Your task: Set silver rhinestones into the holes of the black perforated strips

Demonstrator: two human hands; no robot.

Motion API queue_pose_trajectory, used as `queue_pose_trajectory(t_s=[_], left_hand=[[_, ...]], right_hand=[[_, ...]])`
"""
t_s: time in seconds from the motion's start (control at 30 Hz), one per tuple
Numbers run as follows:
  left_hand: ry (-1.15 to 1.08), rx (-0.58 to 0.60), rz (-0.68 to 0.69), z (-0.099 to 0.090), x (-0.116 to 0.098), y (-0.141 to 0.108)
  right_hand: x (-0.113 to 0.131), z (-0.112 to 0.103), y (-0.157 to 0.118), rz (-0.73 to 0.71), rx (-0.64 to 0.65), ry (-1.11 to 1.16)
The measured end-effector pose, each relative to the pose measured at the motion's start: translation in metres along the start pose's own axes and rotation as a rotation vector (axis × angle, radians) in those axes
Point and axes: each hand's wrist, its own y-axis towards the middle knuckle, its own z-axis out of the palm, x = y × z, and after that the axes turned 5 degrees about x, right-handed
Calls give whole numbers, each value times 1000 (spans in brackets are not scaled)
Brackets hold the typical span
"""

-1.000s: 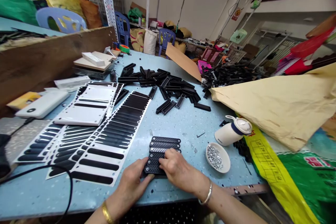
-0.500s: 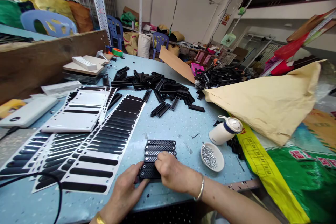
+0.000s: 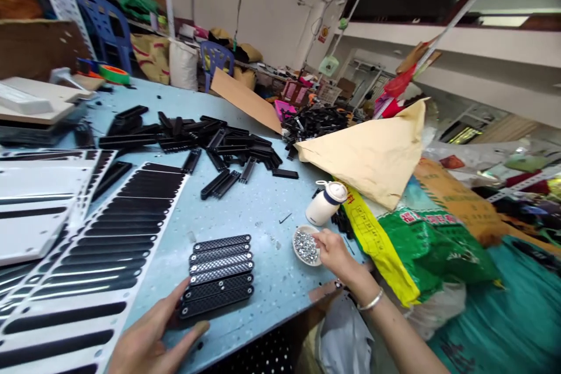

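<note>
Several black strips [image 3: 221, 269] with a woven-looking pattern lie side by side on the table, small silver fasteners showing at many of their ends. A single loose fastener rests on top of one strip. My left hand [image 3: 153, 330] is at their lower left corner, thumb and fingers apart, with the fingertips at the strips' edge. To the right, my right hand [image 3: 332, 252] reaches into a white bowl [image 3: 302, 258] of small silver metal fasteners [image 3: 305, 245]. Its fingertips are pinched together at the bowl's right side; whatever is between them is too small to tell.
Sticker sheets with black strips [image 3: 111, 234] cover the left side. A pile of black plastic parts [image 3: 219, 140] lies farther back. A white bottle [image 3: 323, 207] stands behind the bowl, near a small hex key [image 3: 285, 218]. Green and yellow sacks [image 3: 432, 245] border the right.
My right hand has left the strips and moved right to the bowl. My left hand's fingers have spread beside the strips. The view has turned to the right.
</note>
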Motion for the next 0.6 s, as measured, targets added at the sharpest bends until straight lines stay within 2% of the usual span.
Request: queue_pose_trajectory(t_s=[0.07, 0.13, 0.2, 0.27, 0.4, 0.47, 0.6], left_hand=[[-3, -17, -11, 2, 0, -2], [-19, -21, -48, 3, -5, -5], [-32, -21, -117, 2, -12, -9], [-28, -44, -177, 1, -19, -11], [-36, -93, -208, 1, -22, -13], [-50, -94, -196, 2, -21, -15], [-80, -95, -142, 3, -17, -16]], right_hand=[[2, 5, -3, 6, -10, -14], [20, 19, -3, -26, -10, 11], [51, 36, -2, -106, 42, 79], [87, 53, 0, -208, 159, 176], [146, 76, 10, -323, 348, 235], [159, 84, 14, -352, 392, 178], [165, 95, 15, -393, 405, 97]])
